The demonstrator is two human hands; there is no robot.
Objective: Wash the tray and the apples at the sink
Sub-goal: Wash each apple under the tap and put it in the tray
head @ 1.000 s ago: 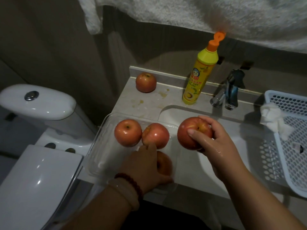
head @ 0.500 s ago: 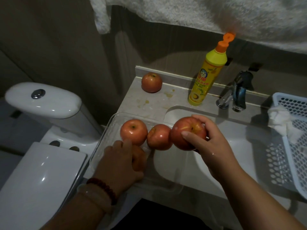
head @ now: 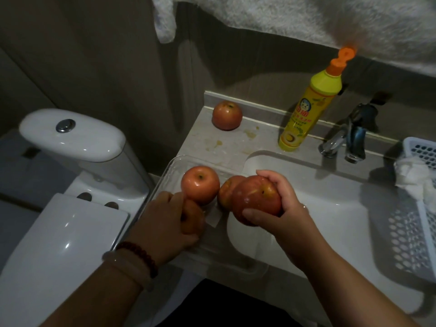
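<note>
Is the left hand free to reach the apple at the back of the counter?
Probably not yet: the left hand already grips an apple in the tray. The path to the back apple looks open across bare counter.

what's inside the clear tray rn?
Clear tray holds two loose apples, plus a third apple gripped by the left hand. Hands hide part of the tray floor.

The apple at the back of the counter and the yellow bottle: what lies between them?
In the head view, only bare counter with yellowish stains separates the apple from the bottle.
</note>
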